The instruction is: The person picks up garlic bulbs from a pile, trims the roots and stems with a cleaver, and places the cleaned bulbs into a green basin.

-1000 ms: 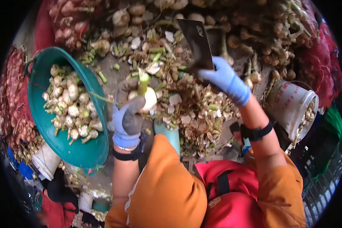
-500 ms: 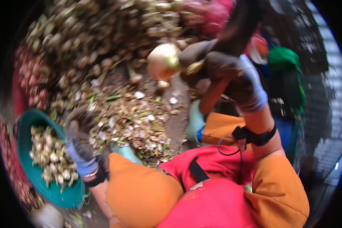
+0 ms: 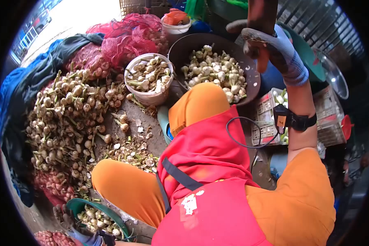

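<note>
My right hand (image 3: 272, 51), in a blue and dark glove, is raised at the upper right, its fingers closed around a brown handle-like tool (image 3: 263, 24). Down at the lower left, my left hand (image 3: 71, 223), in a matching dirty glove, hangs beside the green basin (image 3: 110, 213) of trimmed garlic bulbs (image 3: 95, 220); its fingers are apart and hold nothing. A large heap of garlic with stems (image 3: 65, 119) lies at the left. Peelings (image 3: 137, 155) are scattered on the floor near my knees.
A white bucket (image 3: 149, 97) of garlic stands ahead, beside a wide dark basin (image 3: 250, 88) of bulbs. Red mesh sacks (image 3: 129, 43) lie behind. At the right are plastic crates (image 3: 328, 119), a metal lid (image 3: 336, 76) and a green tub (image 3: 311, 61).
The view has swung, bringing the bucket and wide basin into sight. My left hand now appears lower, by the green basin. The bulb formerly near my right hand no longer shows there.
</note>
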Action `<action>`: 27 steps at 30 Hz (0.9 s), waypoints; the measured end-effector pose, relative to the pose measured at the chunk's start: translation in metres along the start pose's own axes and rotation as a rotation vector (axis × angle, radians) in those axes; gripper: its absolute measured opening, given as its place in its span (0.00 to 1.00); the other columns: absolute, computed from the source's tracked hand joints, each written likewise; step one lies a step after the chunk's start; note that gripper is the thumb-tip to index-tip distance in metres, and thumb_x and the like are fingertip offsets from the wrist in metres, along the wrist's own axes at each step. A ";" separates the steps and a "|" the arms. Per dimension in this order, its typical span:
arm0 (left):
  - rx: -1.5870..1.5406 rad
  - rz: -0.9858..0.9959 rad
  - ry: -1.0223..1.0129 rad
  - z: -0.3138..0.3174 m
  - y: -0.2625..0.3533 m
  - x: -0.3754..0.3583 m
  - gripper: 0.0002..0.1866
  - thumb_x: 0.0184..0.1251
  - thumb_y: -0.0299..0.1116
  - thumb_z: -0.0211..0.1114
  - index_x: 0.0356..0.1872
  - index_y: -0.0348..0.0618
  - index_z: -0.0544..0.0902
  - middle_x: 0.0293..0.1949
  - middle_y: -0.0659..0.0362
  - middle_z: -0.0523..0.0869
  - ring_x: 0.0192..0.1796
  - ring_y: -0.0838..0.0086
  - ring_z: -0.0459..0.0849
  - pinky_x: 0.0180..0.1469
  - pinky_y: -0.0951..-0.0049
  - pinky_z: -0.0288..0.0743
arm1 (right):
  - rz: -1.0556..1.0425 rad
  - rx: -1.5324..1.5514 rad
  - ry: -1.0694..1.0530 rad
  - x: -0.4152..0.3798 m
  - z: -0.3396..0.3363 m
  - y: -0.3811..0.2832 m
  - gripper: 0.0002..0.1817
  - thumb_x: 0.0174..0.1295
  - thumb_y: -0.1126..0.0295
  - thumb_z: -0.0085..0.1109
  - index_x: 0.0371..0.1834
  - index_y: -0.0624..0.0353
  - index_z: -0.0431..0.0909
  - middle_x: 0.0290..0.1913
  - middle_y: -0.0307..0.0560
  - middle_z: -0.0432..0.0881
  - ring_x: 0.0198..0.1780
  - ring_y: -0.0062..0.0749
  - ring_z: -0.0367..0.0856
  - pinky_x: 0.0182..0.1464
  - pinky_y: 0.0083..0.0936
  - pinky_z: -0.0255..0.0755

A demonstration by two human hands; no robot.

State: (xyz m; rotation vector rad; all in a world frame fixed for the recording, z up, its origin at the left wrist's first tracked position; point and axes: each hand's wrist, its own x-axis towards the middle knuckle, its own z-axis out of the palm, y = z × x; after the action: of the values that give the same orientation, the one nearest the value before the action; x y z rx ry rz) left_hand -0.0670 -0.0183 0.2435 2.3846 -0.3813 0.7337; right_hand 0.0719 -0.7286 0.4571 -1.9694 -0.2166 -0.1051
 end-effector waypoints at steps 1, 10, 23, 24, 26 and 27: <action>0.018 0.011 0.013 -0.012 0.003 0.006 0.22 0.80 0.38 0.44 0.69 0.42 0.67 0.67 0.47 0.72 0.68 0.56 0.74 0.69 0.56 0.68 | -0.004 0.019 0.009 -0.007 -0.005 0.001 0.20 0.64 0.58 0.62 0.51 0.62 0.83 0.32 0.39 0.82 0.35 0.19 0.78 0.40 0.21 0.73; -0.138 -0.172 0.265 0.005 0.200 0.101 0.26 0.73 0.38 0.53 0.63 0.27 0.71 0.62 0.41 0.77 0.64 0.54 0.77 0.69 0.60 0.67 | -0.188 -0.403 -0.210 0.016 0.001 0.080 0.15 0.55 0.71 0.65 0.44 0.64 0.77 0.39 0.41 0.77 0.41 0.25 0.75 0.48 0.25 0.71; -0.565 -0.968 -0.088 0.223 0.095 0.135 0.24 0.67 0.25 0.63 0.64 0.38 0.75 0.51 0.59 0.84 0.48 0.79 0.80 0.54 0.78 0.74 | 0.123 -0.210 -0.921 0.186 0.360 0.272 0.20 0.53 0.57 0.64 0.46 0.57 0.83 0.38 0.56 0.84 0.44 0.48 0.83 0.48 0.38 0.75; -0.560 -1.017 -0.135 0.233 0.082 0.125 0.24 0.67 0.26 0.63 0.64 0.38 0.75 0.51 0.59 0.83 0.48 0.79 0.80 0.53 0.78 0.74 | 0.071 -0.215 -0.906 0.189 0.400 0.303 0.20 0.53 0.58 0.62 0.47 0.56 0.83 0.39 0.56 0.84 0.46 0.50 0.83 0.51 0.38 0.75; -0.504 -1.087 -0.258 0.252 0.043 0.090 0.24 0.67 0.28 0.65 0.64 0.38 0.75 0.49 0.60 0.83 0.48 0.80 0.79 0.53 0.79 0.73 | -0.010 -0.331 -0.932 0.196 0.464 0.343 0.20 0.52 0.60 0.60 0.48 0.54 0.83 0.46 0.55 0.83 0.50 0.51 0.82 0.54 0.40 0.75; -0.557 -1.118 -0.251 0.263 0.033 0.081 0.24 0.67 0.28 0.65 0.64 0.38 0.75 0.51 0.60 0.82 0.50 0.79 0.78 0.54 0.79 0.73 | -0.105 -0.407 -0.912 0.196 0.487 0.354 0.20 0.52 0.61 0.60 0.48 0.54 0.83 0.49 0.54 0.82 0.50 0.51 0.82 0.55 0.41 0.75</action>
State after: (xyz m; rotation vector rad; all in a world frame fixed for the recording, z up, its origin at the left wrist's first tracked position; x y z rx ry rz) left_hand 0.0925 -0.2159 0.1319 1.7390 0.5703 -0.1829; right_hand 0.3219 -0.3975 -0.0212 -2.2841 -0.9472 0.7494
